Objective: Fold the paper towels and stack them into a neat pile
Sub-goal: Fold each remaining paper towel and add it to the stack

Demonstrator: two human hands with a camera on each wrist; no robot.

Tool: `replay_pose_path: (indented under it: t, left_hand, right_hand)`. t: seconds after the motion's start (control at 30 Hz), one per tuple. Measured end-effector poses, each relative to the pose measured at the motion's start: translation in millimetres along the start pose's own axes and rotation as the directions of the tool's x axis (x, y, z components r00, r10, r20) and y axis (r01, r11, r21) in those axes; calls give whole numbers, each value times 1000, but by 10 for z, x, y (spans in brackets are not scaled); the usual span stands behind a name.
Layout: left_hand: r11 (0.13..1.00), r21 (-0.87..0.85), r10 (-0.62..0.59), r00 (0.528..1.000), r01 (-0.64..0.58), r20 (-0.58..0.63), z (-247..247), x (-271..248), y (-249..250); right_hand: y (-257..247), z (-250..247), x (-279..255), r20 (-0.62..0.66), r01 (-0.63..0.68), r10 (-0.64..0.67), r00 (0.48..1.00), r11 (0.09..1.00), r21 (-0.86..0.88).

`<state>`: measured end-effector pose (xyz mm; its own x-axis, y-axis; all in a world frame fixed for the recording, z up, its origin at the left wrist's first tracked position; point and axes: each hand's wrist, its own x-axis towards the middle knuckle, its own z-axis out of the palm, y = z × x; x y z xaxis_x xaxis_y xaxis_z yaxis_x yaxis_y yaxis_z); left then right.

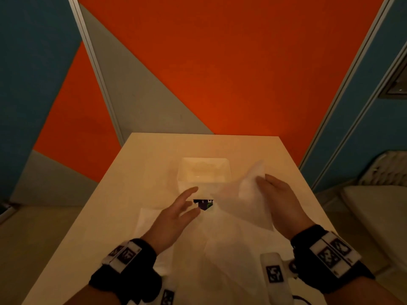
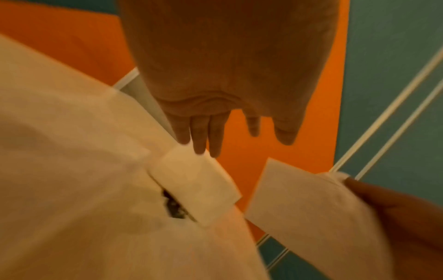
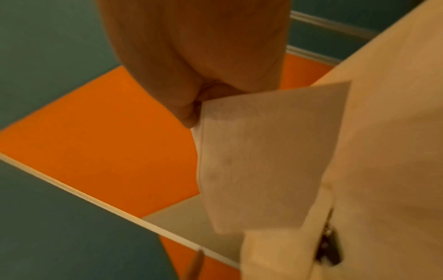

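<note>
Near edge: loose white paper towels [image 1: 220,256] spread flat on the pale rectangular table [image 1: 136,164]. Left hand [image 1: 174,216]: fingers straight and spread, holding nothing, above the sheets. Right hand [image 1: 284,203]: pinches one white paper towel sheet [image 1: 248,194], lifted off the table, hanging tilted. Beyond: small dark printed label [image 1: 203,204]; translucent plastic box [image 1: 204,170]. Far: orange, grey and blue wall panels [image 1: 220,62].
</note>
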<state>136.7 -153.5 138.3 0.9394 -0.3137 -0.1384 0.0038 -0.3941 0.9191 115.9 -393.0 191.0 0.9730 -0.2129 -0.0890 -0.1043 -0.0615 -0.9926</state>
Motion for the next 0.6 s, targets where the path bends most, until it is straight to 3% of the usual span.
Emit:
replay_pose_path:
  t: [0.13,0.27,0.5,0.6]
  left_hand:
    - [939,-342,50,997,-24,66,14,5,391]
    - [845,-512,151,987,-153,-45,-12,-10,553]
    - [892,-322,222,928,-317,-298,-63,11,658]
    - [910,-76,356,864,-407,-356,-88,54,671]
  right_hand:
    - [-243,155,-53,105,-58,27,994,951,305]
    - [-329,208,-88,126,-93,43,991,898,431]
    - [-246,175,-79,81,-160,138,987,876,454]
    - [-198,187,-72,-41,-75,84,996,980,185]
